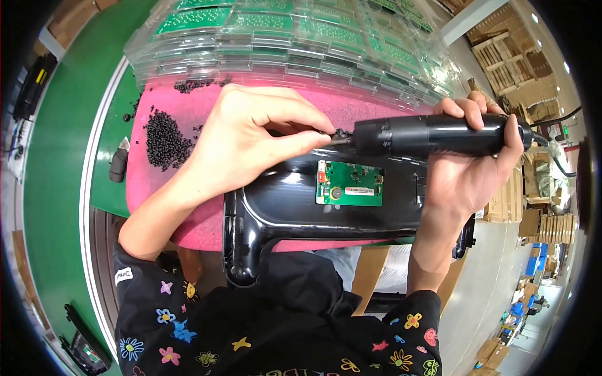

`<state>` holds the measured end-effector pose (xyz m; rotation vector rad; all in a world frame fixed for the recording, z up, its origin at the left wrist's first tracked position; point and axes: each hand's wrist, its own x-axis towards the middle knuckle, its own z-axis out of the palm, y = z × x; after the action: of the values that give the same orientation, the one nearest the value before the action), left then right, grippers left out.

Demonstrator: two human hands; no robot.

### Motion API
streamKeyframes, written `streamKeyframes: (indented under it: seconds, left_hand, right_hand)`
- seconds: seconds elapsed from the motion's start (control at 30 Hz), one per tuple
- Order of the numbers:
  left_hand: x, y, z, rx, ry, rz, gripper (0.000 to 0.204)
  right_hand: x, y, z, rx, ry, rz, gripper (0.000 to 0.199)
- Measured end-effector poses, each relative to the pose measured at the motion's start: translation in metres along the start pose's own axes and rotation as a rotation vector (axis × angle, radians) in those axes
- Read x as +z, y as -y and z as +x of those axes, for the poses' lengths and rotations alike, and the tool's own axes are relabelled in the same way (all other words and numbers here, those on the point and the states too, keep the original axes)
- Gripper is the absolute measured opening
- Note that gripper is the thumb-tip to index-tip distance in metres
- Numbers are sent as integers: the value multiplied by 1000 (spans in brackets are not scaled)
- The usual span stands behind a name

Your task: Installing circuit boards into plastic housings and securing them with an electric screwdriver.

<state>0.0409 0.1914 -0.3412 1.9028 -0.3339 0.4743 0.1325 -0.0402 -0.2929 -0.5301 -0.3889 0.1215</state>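
Observation:
My right hand (pixel 467 169) grips a black electric screwdriver (pixel 433 135) that lies level, its bit pointing left. My left hand (pixel 251 135) pinches a small black screw (pixel 338 133) right at the bit's tip. Below both hands lies a glossy black plastic housing (pixel 282 207) with a small green circuit board (pixel 349 183) set into it. The housing rests on a pink foam pad (pixel 157 182) and reaches toward my lap.
A heap of small black screws (pixel 164 139) sits on the pad at the left. Clear plastic trays holding green circuit boards (pixel 282 37) are stacked behind. A green bench surface (pixel 63 156) runs along the left. Wooden pallets (pixel 508 56) stand at the far right.

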Motion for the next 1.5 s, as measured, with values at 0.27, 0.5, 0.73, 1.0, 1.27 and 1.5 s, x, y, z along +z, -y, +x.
streamKeyframes:
  seconds: [0.27,0.5,0.73,1.0,1.27,1.5]
  left_hand:
    - [20,2,-2,-357,199,-473,17]
    - [16,14,-6,-391,215,-666,20]
    - [25,8,-10,-152,196,-287,12]
    - [31,1,-12,-186,241,-273,8]
    - [33,6,-10,-140,344,-65,6]
    - [36,12,-10,-143,339,-42,5]
  right_hand:
    - [14,8,-15,-22,152,40,28]
    - [7,12,-18,-21,317,18,37]
    - [-15,31,-32,-51,315,-219,37]
    - [-23,58,-32,75,337,-483,36]
    - [-44,44,-38,36,276,-597,42]
    - [-42,34,-54,218,225,-618,62]
